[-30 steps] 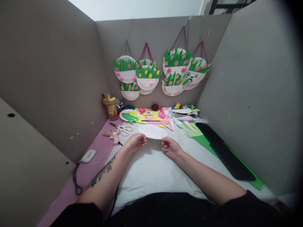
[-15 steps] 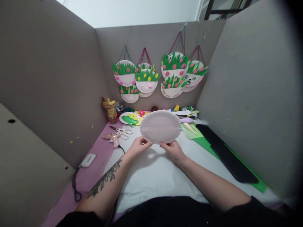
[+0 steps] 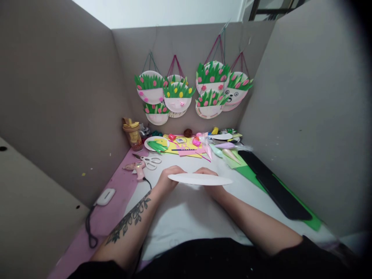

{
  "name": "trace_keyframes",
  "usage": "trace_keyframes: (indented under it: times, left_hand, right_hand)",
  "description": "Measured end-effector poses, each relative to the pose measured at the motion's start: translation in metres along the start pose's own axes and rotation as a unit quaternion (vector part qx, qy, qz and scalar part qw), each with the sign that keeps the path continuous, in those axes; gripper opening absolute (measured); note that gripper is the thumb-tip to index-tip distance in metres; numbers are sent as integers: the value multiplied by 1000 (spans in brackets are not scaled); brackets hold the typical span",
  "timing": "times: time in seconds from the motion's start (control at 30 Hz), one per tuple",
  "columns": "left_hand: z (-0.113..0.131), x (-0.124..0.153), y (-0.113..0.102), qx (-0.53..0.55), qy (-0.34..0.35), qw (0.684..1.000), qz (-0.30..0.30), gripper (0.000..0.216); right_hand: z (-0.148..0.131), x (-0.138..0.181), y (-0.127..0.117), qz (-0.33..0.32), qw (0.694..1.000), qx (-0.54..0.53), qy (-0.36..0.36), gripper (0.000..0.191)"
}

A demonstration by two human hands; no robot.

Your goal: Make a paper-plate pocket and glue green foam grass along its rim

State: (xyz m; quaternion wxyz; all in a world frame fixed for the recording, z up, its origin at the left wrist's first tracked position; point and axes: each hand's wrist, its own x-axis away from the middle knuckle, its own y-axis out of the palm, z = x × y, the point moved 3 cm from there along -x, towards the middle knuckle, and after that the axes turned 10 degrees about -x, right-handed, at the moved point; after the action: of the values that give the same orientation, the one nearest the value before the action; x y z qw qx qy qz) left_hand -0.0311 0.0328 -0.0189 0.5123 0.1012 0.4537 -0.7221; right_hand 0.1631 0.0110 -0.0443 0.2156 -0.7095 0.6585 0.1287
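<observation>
A white paper plate (image 3: pixel 200 179) is held in front of me, tipped so that it shows as a thin, nearly edge-on oval. My left hand (image 3: pixel 171 175) is closed on its left part, and my right hand (image 3: pixel 211 182) grips it from the right. Most of the fingers are hidden around and behind the plate. Beneath lies a white sheet (image 3: pixel 180 221) covering the table. To the left of my left hand are a pink hot glue gun (image 3: pixel 138 169) and white-handled scissors (image 3: pixel 151 162).
Decorated plate baskets (image 3: pixel 178 97) hang on the back panel. At the back lie a plate with green paper leaves (image 3: pixel 157 145), a yellow sheet (image 3: pixel 171 149) and piping-shaped bags (image 3: pixel 231 155). A black folded item (image 3: pixel 279 190) rests at right; a white case (image 3: pixel 106 197) sits at left.
The paper plate has tilted from facing me to nearly edge-on and come lower and nearer. Both hands have turned with it, uncovering coloured sheets and a pencil-like stick behind.
</observation>
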Motion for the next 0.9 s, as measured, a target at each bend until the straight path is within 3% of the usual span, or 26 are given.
trace_keyframes:
  times: [0.17, 0.3, 0.4, 0.63, 0.73, 0.9]
  left_hand:
    - [0, -1, 0, -24, -50, 998, -28, 20]
    - [-11, -4, -6, -39, -185, 982, -16, 16]
    - [-20, -7, -10, -24, -259, 965, -22, 14]
    - [-33, -5, -9, -11, -281, 958, -59, 18]
    - [-38, -5, -13, 53, -279, 959, 5, 31]
    - [-47, -4, -29, 99, -352, 922, 127, 32]
  right_hand:
    - [3, 1, 1, 27, 998, -20, 57, 21]
    - [10, -1, -2, 88, 988, -63, 113, 34]
    - [15, -5, -7, 133, 979, -117, 101, 38]
    - [21, -11, -16, 174, 966, -155, 115, 33]
    - [25, -13, -17, 168, 963, -151, 144, 33]
    - [29, -13, -15, 156, 953, -153, 210, 29]
